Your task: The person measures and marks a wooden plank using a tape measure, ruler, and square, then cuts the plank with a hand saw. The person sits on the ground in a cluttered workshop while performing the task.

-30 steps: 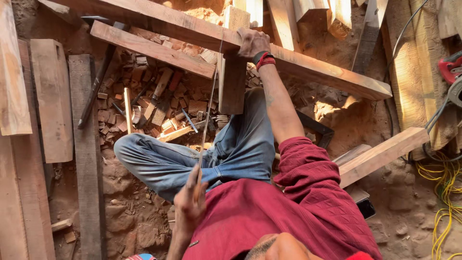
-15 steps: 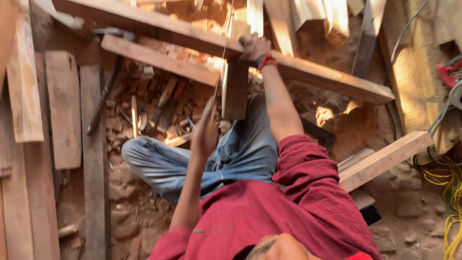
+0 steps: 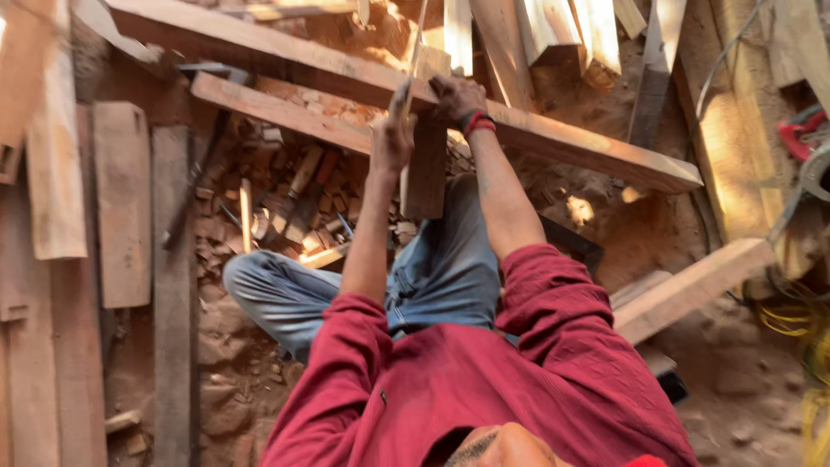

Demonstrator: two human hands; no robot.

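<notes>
Left hand (image 3: 391, 138) grips thin stick (image 3: 417, 43); right hand (image 3: 456, 95) on wood block (image 3: 425, 173).

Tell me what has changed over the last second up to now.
The left hand rose from near the lap to the long plank, carrying a thin stick-like tool up beside the right hand. The right hand stayed on the short upright board at the plank; the seated pose and the surrounding timber are unchanged.

Rough, matt sawn wood makes up the long plank (image 3: 562, 143) and the short upright block (image 3: 425, 173) — both unfinished. Faded denim jeans (image 3: 432, 277), soft red cloth shirt (image 3: 484, 389); crumbly dry earth floor (image 3: 657, 233).
</notes>
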